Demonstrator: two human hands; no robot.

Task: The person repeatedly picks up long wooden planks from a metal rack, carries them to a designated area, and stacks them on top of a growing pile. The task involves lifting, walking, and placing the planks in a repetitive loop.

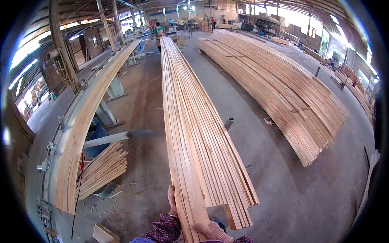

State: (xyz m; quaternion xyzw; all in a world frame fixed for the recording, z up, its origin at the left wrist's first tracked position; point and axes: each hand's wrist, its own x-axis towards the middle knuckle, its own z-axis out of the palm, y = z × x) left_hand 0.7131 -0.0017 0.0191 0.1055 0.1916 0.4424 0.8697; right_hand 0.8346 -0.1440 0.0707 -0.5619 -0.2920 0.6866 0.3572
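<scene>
A long stack of pale wooden boards (190,117) runs away from me down the middle. On its left side, a board (188,216) sticks out toward me past the others. My left hand (173,200), in a knitted work glove, is closed against this board's left edge, its lower fingers hidden. Nearer the end, my gloved right hand (213,231) grips the same board from the right, its fingertips over the top face. Patterned dark sleeves cover both forearms.
A long metal bench (52,162) at left carries a plank (87,117). Cut strips (103,168) lean over a bin below. A wide lumber stack (279,89) lies at right, with a metal post (229,123) between. A person (158,30) stands at the far end.
</scene>
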